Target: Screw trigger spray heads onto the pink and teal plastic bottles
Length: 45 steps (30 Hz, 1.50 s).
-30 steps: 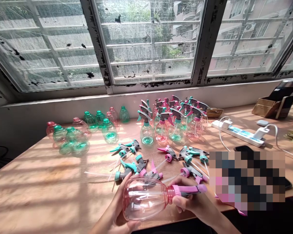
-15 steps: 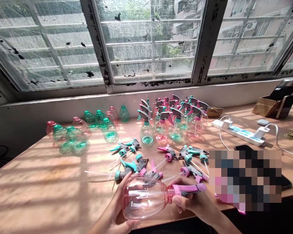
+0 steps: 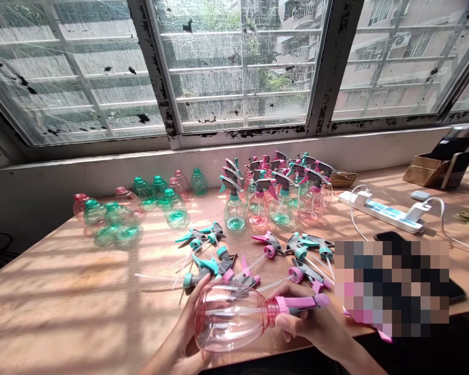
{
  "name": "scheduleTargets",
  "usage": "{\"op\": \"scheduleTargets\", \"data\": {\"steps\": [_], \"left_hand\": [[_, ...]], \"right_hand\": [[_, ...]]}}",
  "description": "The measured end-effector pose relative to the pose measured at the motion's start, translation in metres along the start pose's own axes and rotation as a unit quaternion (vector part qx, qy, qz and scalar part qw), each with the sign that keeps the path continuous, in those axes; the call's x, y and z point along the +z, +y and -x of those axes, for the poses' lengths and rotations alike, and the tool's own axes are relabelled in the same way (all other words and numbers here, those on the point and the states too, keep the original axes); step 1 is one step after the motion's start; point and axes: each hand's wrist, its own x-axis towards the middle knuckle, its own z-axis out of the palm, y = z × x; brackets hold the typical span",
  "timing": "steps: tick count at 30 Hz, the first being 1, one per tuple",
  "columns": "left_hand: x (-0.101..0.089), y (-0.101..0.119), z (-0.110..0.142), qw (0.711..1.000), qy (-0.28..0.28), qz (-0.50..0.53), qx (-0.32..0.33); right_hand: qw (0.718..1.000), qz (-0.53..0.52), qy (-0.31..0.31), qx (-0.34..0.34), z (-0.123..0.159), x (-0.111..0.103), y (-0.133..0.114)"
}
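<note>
A clear pink bottle (image 3: pixel 230 320) lies on its side in the air above the table's near edge, its neck pointing right. My left hand (image 3: pixel 185 333) is wrapped around its base end. At the neck, my right hand (image 3: pixel 307 325) grips a pink and grey spray head (image 3: pixel 303 303) by its collar, which sits on the bottle's mouth. A thin tube shows faintly inside the bottle. Just beyond my hands lie several loose trigger spray heads (image 3: pixel 219 260), teal or pink with grey, with white tubes. How far the collar is threaded I cannot tell.
Several green and pink bottles without heads (image 3: pixel 175 208) stand at the back left. Bottles with spray heads (image 3: pixel 235 213) are grouped at back centre. To the right are a white power strip (image 3: pixel 381 211), a dark phone (image 3: pixel 453 291), a cardboard box (image 3: pixel 424 169) and a blurred patch.
Almost nothing differs. The bottle and both hands keep the same hold, and the view has shifted very slightly.
</note>
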Motion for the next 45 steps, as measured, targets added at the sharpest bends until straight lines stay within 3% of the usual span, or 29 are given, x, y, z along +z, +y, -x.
{"op": "scheduleTargets", "data": {"steps": [9, 19, 26, 39, 45], "left_hand": [[-0.002, 0.006, 0.000, 0.999, -0.048, 0.005, -0.001], [-0.006, -0.003, -0.001, 0.999, -0.032, -0.004, -0.013], [-0.002, 0.008, -0.003, 0.992, -0.095, 0.076, 0.019], [0.007, 0.003, -0.002, 0.998, -0.055, 0.018, 0.030], [0.001, -0.007, -0.002, 0.999, -0.035, -0.014, 0.039]], "right_hand": [[1.000, -0.010, 0.006, -0.009, -0.002, 0.004, -0.007], [1.000, -0.008, 0.022, 0.012, -0.001, 0.002, -0.005], [1.000, 0.005, 0.028, 0.011, -0.001, 0.003, -0.007], [0.999, -0.026, 0.046, 0.006, -0.001, 0.007, -0.013], [0.999, -0.022, 0.039, 0.021, -0.001, 0.007, -0.015]]}}
